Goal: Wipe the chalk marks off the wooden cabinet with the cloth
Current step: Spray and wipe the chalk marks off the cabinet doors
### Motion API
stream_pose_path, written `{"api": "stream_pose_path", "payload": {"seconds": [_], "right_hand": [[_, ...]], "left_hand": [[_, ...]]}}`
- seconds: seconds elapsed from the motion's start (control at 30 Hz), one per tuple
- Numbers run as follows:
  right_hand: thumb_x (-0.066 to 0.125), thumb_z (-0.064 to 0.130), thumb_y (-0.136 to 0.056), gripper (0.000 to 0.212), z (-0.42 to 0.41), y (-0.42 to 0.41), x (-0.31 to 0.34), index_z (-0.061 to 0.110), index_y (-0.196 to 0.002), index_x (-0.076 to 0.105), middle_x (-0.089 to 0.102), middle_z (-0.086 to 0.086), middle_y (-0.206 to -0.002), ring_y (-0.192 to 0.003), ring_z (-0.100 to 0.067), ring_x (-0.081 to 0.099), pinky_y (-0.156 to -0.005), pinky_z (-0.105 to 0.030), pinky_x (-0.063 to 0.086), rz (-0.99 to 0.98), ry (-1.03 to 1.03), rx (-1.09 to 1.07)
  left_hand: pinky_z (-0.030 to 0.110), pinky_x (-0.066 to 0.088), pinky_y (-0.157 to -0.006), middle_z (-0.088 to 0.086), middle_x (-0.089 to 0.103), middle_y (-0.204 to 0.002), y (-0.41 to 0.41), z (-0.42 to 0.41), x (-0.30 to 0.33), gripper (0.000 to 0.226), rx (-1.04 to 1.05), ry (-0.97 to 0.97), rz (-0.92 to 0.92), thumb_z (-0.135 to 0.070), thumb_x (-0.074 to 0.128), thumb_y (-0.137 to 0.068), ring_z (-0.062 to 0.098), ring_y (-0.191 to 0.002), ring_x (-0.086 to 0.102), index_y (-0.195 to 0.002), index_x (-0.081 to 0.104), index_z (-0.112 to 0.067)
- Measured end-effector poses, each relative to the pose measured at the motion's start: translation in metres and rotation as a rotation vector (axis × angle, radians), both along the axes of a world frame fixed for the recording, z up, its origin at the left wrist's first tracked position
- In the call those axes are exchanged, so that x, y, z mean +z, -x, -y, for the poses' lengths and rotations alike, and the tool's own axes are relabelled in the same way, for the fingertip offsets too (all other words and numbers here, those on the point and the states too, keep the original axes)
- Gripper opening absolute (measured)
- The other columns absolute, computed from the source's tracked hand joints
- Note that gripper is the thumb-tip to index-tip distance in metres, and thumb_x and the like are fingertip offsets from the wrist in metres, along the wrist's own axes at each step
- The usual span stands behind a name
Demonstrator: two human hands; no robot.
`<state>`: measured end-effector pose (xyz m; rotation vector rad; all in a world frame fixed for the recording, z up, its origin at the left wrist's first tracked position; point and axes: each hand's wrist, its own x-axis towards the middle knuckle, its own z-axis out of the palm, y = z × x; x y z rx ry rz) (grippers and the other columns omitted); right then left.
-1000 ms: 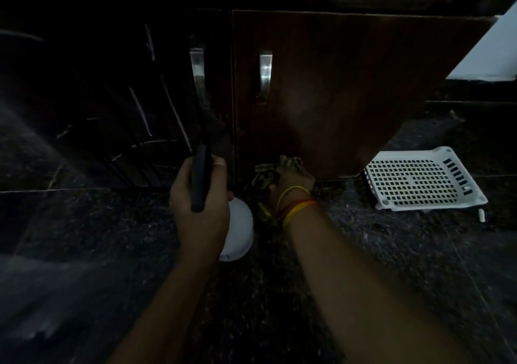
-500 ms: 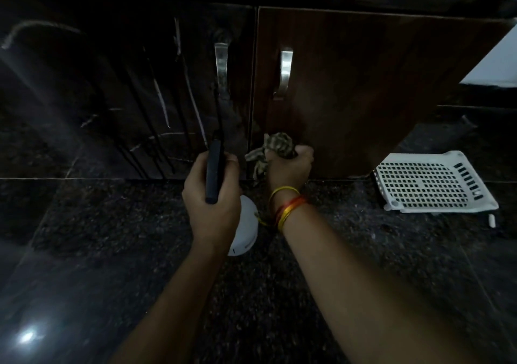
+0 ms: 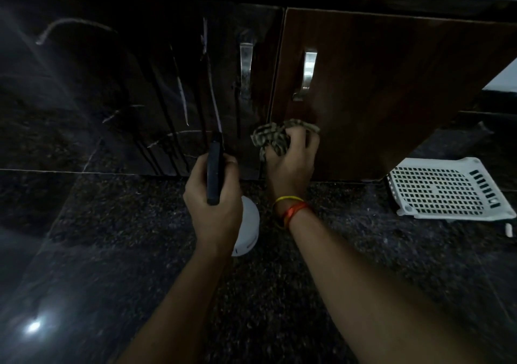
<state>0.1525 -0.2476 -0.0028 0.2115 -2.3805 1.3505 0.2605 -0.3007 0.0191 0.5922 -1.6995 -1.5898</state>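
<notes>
Right hand grips crumpled striped cloth against brown wood-grain cabinet door; left hand clasps slim black phone-like slab. Chalk streaks left of door.

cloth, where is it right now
In the head view the cloth is bunched in the right hand, low on the right cabinet door near its left edge, below the handle.

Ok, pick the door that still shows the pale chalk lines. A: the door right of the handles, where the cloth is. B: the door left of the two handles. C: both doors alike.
B: the pale chalk marks streak the left door, while the right door, where the right hand holds the cloth, shows none.
</notes>
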Motion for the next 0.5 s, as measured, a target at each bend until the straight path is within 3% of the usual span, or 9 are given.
{"api": "stream_pose_path", "payload": {"seconds": [0.1, 0.2, 0.33, 0.5], "right_hand": [[0.070, 0.010, -0.072, 0.037, 0.002, 0.003, 0.005, 0.010, -0.106, 0.058, 0.047, -0.017, -0.117, -0.104, -0.035, 0.053, -0.074, -0.034, 0.046, -0.112, -0.095, 0.019], [0.072, 0.007, -0.070, 0.039, 0.003, 0.003, -0.005, 0.008, -0.107, 0.059, 0.049, -0.021, -0.115, -0.103, -0.037, 0.052, -0.076, -0.036, 0.048, -0.133, -0.163, 0.021], [0.071, 0.007, -0.073, 0.043, 0.004, -0.001, -0.031, 0.010, -0.110, 0.050, 0.042, -0.020, -0.126, -0.115, -0.037, 0.048, -0.088, -0.042, 0.049, 0.020, -0.181, 0.044], [0.074, 0.006, -0.072, 0.045, 0.009, -0.001, -0.058, 0.009, -0.109, 0.048, 0.040, -0.019, -0.127, -0.111, -0.038, 0.050, -0.087, -0.047, 0.050, 0.175, -0.143, 0.011]], "left_hand": [[0.032, 0.040, -0.054, 0.021, 0.047, -0.072, 0.002, 0.000, 0.002, 0.013, -0.005, 0.005, -0.001, -0.016, 0.053, -0.101, 0.034, -0.060, 0.043, -0.093, 0.059, -0.008], [0.027, 0.040, -0.053, 0.011, 0.046, -0.067, 0.003, 0.000, 0.000, 0.013, 0.000, 0.005, 0.009, -0.017, 0.054, -0.100, 0.025, -0.056, 0.042, -0.091, 0.059, -0.009], [0.040, 0.042, -0.053, 0.020, 0.045, -0.069, -0.002, -0.002, 0.003, 0.013, -0.016, -0.017, 0.011, -0.017, 0.054, -0.100, 0.041, -0.061, 0.043, -0.090, 0.059, -0.010], [0.037, 0.043, -0.054, 0.019, 0.047, -0.070, -0.005, 0.002, 0.007, 0.012, -0.003, -0.019, 0.008, -0.014, 0.055, -0.099, 0.041, -0.063, 0.045, -0.088, 0.059, -0.013]]}}
